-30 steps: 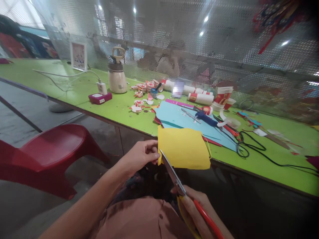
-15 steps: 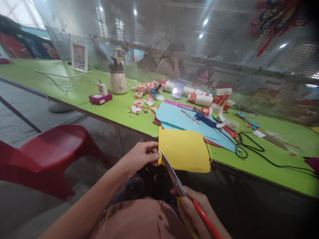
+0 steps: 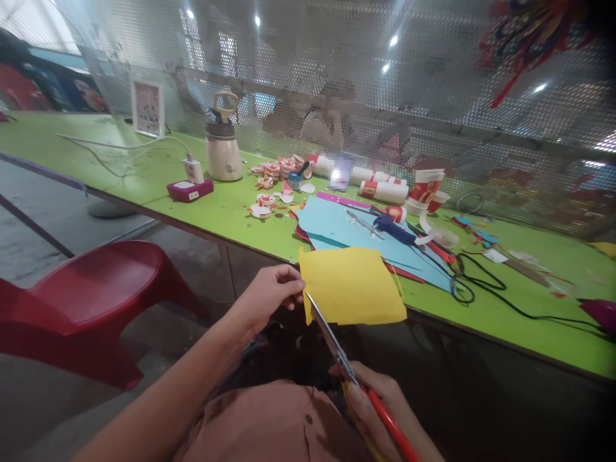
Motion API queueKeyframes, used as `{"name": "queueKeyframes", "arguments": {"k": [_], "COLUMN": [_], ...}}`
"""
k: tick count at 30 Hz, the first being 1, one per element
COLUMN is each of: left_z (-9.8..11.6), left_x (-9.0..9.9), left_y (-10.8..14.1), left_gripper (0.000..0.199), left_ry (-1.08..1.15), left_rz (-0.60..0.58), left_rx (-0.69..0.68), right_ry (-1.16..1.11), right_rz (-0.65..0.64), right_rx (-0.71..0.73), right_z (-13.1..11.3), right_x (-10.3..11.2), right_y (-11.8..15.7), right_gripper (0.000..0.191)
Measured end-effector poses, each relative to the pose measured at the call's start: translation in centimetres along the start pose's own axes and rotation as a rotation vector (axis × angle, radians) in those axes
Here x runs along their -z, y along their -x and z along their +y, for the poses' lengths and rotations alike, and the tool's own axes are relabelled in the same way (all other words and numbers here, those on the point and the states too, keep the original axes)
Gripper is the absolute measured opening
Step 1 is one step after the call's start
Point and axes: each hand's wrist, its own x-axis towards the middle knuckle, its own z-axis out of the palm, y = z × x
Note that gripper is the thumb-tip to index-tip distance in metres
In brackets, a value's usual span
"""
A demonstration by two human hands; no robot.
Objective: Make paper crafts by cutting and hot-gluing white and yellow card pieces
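My left hand (image 3: 276,290) pinches the left edge of a yellow sheet of paper (image 3: 353,285), held up in front of the table's front edge. Red-handled scissors (image 3: 337,350) are in my right hand (image 3: 373,398), their blades pointing up and left. The blade tips meet the sheet at its lower left, just beside my left fingertips. A narrow yellow strip hangs under my right hand, partly hidden by it. Behind the yellow sheet lie light blue sheets (image 3: 327,221) on the table.
On the green table (image 3: 231,224) stand a cream bottle (image 3: 224,151), paper cups (image 3: 426,186) and a purple power socket (image 3: 190,190). A blue glue gun (image 3: 394,230) with a black cord lies on the blue sheets. A red stool (image 3: 106,282) is at the left.
The yellow sheet's lower edge has risen a little, and my left fingers have shifted slightly up along its left edge. The scissors stay at the lower left. The view has turned slightly.
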Motion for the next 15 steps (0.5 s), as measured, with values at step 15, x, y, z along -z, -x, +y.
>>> {"name": "queueKeyframes", "arguments": {"k": [15], "left_z": [-0.4], "left_x": [-0.5], "left_y": [0.0], "left_gripper": [0.013], "left_ry": [0.209], "left_rz": [-0.044], "left_rx": [0.089], "right_ry": [-0.041], "right_rz": [0.088], "right_rx": [-0.004], "right_z": [0.7], "right_x": [-1.1], "right_y": [0.3], "right_gripper": [0.049]}}
